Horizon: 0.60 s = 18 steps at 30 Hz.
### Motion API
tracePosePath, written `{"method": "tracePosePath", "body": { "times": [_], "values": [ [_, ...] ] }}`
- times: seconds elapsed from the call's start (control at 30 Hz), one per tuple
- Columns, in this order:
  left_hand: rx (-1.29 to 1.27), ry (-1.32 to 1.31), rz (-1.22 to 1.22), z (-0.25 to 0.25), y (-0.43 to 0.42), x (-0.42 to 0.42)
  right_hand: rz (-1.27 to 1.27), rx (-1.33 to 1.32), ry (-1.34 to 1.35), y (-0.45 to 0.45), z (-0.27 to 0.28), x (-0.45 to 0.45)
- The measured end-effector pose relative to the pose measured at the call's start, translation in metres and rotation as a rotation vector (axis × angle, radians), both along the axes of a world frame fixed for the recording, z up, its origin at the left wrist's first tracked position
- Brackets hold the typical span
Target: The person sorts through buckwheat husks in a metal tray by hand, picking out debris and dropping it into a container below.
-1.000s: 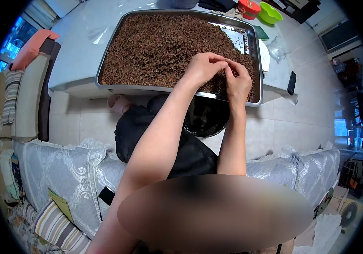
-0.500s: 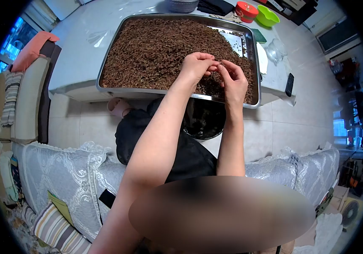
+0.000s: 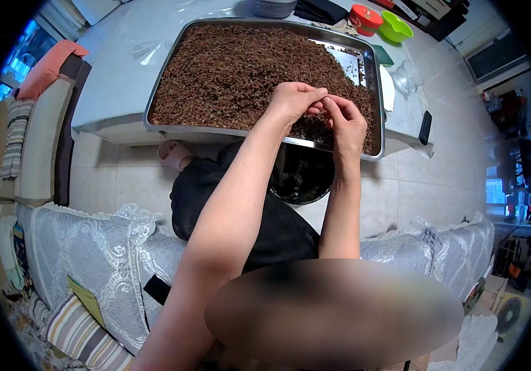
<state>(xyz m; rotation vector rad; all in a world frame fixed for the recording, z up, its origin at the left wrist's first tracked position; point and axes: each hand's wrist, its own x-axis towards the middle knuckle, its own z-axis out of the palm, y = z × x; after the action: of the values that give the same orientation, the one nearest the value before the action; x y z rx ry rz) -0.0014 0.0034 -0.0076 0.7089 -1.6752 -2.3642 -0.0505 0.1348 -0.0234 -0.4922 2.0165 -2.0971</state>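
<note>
Where the left hand (image 3: 291,104) meets the right hand (image 3: 347,123): I see thumbs and fingertips brought together over the right part of the tray (image 3: 216,130), close above the heap.
Left hand: pinching with thumb and forefinger, the other fingers curled; whatever may be between the tips is too small for me to make out.
Right hand: thumb and forefinger drawn together beside the left fingertips, the rest bent; I cannot tell whether it grips anything.
Brown bits (image 3: 228,74): a loose, dry-looking mass filling most of the metal tray, heaped at the left and middle and thinning towards the far right corner, where a white flat surface (image 3: 347,60) shows with a few scattered crumbs.
Tray: flat on the pale table (image 3: 111,74), its near edge towards the person.
Right of the tray: a dark green pad (image 3: 381,55), a transparent vessel (image 3: 407,79) and, near the table's corner, a black remote (image 3: 425,127).
Beyond the tray: a dark folded cloth (image 3: 320,10), a red round box (image 3: 365,20) and, just beside it, a bright green bowl (image 3: 395,26).
Below the near edge: a black container (image 3: 302,182) on the floor, between my view of the two forearms; its contents are too dark for me to read.
</note>
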Motion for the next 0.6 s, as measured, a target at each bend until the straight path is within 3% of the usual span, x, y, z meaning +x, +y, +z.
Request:
{"method": "tracePosePath", "body": {
  "times": [0.2,0.23,0.33,0.47,0.6],
  "values": [
    [-0.378,-0.041,-0.027,0.006,0.005,-0.002,-0.099,0.120,0.214,-0.003,-0.022,-0.008],
    [-0.337,-0.015,-0.033,0.007,0.006,-0.001,-0.112,0.114,0.259,-0.003,-0.024,-0.010],
    [-0.156,0.006,-0.074,0.002,0.001,-0.004,-0.038,0.012,0.013,0.002,-0.019,-0.013],
    [-0.039,0.019,-0.018,0.000,-0.001,-0.003,-0.041,-0.107,-0.088,0.006,-0.012,-0.011],
    [-0.110,0.000,-0.018,-0.005,-0.001,-0.004,-0.004,0.046,0.159,0.000,0.008,0.002]
  ]
}}
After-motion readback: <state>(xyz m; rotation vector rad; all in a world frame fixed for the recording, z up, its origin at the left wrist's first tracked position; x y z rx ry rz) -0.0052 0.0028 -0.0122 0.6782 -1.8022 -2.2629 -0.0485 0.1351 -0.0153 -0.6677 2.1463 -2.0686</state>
